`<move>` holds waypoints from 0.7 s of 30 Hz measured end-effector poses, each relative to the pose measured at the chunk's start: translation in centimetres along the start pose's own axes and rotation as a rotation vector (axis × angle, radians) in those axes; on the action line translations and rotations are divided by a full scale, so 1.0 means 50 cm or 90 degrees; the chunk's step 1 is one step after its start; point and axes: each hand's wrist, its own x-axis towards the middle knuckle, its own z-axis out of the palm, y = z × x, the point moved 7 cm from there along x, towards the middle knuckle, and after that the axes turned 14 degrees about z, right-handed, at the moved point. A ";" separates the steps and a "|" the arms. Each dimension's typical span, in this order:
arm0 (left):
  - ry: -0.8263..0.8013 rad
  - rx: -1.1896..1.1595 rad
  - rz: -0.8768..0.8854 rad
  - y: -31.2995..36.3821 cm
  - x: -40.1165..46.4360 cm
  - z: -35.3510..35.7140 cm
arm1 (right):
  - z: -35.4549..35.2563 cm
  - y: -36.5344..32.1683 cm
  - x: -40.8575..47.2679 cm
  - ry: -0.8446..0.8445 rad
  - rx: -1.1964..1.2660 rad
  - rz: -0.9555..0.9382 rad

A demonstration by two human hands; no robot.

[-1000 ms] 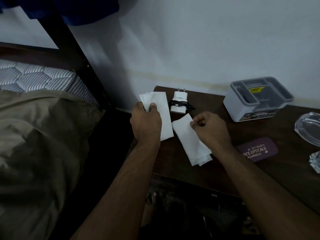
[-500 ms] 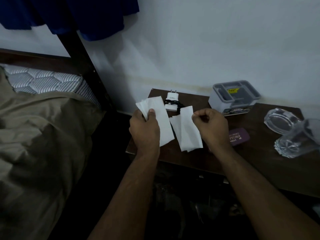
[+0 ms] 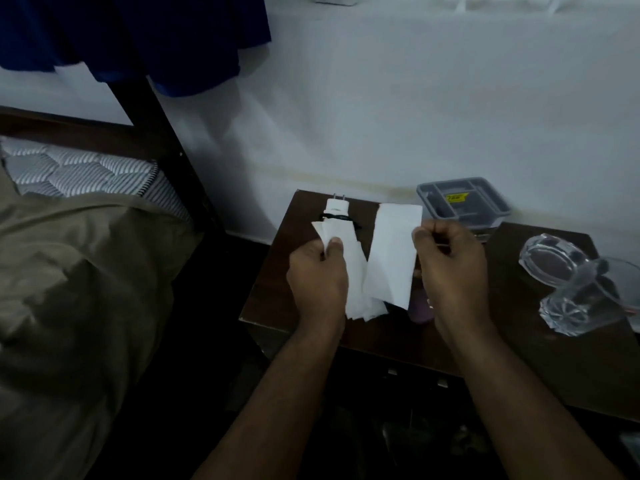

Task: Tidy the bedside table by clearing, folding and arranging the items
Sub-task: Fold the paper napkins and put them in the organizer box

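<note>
Two folded white tissues held above the bedside table (image 3: 277, 271).
Right hand (image 3: 450, 268) pinches the larger tissue (image 3: 391, 251) at its right edge; left hand (image 3: 318, 282) thumb-pinches the smaller tissue (image 3: 346, 244) near its top. Both look light, limp, tearable; edge grips suit them.

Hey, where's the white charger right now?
In the head view, the charger lies at the table's far left corner near the wall, just beyond the left hand and partly behind the tissue it holds.
</note>
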 end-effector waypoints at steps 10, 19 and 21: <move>-0.027 -0.010 -0.042 -0.036 0.035 0.032 | 0.048 -0.030 0.030 0.020 -0.117 -0.133; -0.084 -0.018 -0.045 -0.023 0.020 0.056 | 0.123 -0.027 -0.014 -0.100 -0.149 -0.162; -0.088 -0.029 -0.049 -0.022 0.019 0.057 | 0.128 -0.028 -0.017 -0.110 -0.153 -0.166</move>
